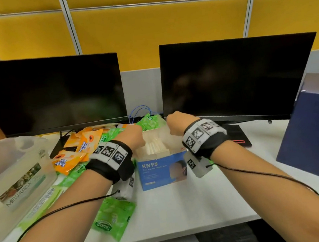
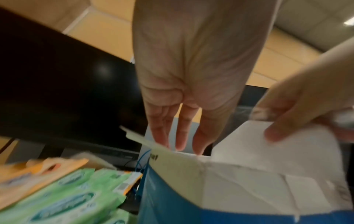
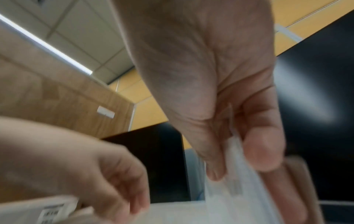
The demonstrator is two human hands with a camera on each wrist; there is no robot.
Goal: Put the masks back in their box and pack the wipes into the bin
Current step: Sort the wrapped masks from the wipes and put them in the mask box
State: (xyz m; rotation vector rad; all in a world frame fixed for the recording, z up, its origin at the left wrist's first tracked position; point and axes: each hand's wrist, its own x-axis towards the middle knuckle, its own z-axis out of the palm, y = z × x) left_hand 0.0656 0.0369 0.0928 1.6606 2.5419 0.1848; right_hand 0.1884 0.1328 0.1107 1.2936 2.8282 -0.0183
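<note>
The KN95 mask box (image 1: 161, 169) is positioned upright at the centre of the white desk (image 1: 185, 204), with its top open and white masks (image 1: 154, 147) stacked inside. A white packaged mask (image 3: 239, 178) is pinched between the thumb and fingers of the right hand (image 1: 179, 123) over the box's far right corner. The left hand (image 1: 134, 136) is held over the box's left rim; its fingers (image 2: 182, 133) are extended straight, close together, with the tips at the rim, beside a raised flap (image 2: 138, 137).

To the left of the box, orange wipe packs (image 1: 78, 151) and green wipe packs (image 1: 114, 217) are scattered on the desk, some overlapping. 1 green pack (image 1: 150, 121) is located just behind the box. The clear plastic bin (image 1: 15, 178), labelled MEGABOX, is placed at the desk's left edge, beside the wipes.

2 dark monitors (image 1: 236, 79) are set along the back of the desk, with blue cables (image 1: 139, 111) visible between them. A black phone (image 1: 236, 134) lies under the right monitor. A dark blue box (image 1: 315, 138) stands at the right edge. Yellow partition panels (image 1: 152, 21) form the wall behind.
</note>
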